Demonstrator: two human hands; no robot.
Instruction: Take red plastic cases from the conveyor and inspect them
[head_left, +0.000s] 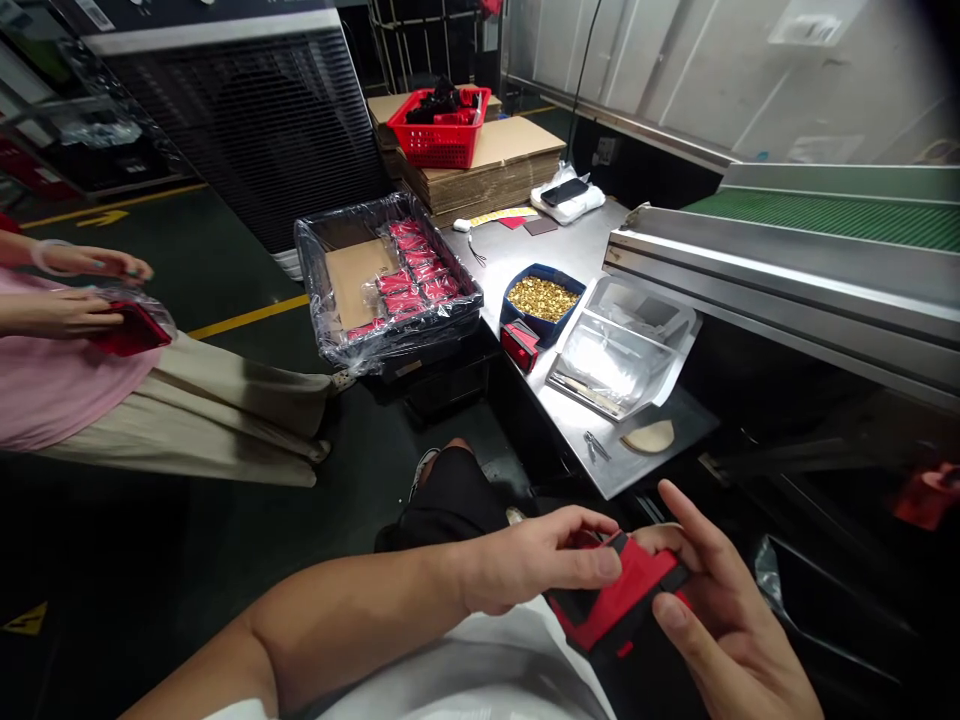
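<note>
A red and black item (628, 592), boxy in shape, is held between my two hands near the bottom of the view. My left hand (551, 560) grips its left side, thumb across the top. On its right side, the thumb and curled fingers of my right hand (712, 600) hold it, while the index finger points up. On the metal table (562, 395) a similar red and black item (519, 345) stands beside a blue container (531, 270) of small gold-coloured pieces (541, 297).
A plastic-lined black crate (319, 300) holds several red items. Behind it, a red basket (439, 145) sits on stacked cardboard (491, 155). A clear tray (622, 345), small pliers (596, 447) and a green conveyor (840, 215) are at right. A person (82, 370) stands at left holding something red.
</note>
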